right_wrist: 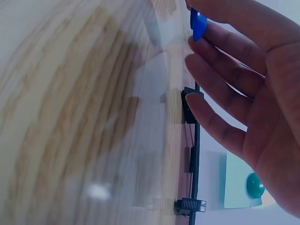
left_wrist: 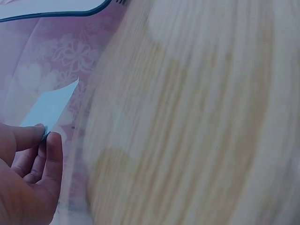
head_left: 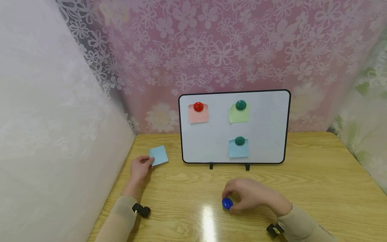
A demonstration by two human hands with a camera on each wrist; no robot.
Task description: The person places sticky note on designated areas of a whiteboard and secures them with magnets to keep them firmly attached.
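Observation:
My left hand [head_left: 140, 168] pinches a light blue sticky note [head_left: 159, 155] by its near corner, left of the whiteboard; in the left wrist view the note [left_wrist: 50, 105] tilts up from between thumb and fingers. My right hand [head_left: 249, 195] holds a round blue magnet [head_left: 227, 203] between thumb and fingertips, low over the table in front of the board. The right wrist view shows the magnet [right_wrist: 198, 23] edge-on at the fingertips, the other fingers spread loosely. The whiteboard [head_left: 211, 141] stands upright on small black feet [head_left: 247, 166].
Pinned on the board are a pink note [head_left: 198, 117] under a red magnet [head_left: 198, 107], a green note [head_left: 239, 116] under a green magnet [head_left: 241, 105], and a blue note [head_left: 238, 152] under another green magnet [head_left: 240, 140]. A wooden table [head_left: 181, 195] meets a flowered curtain behind.

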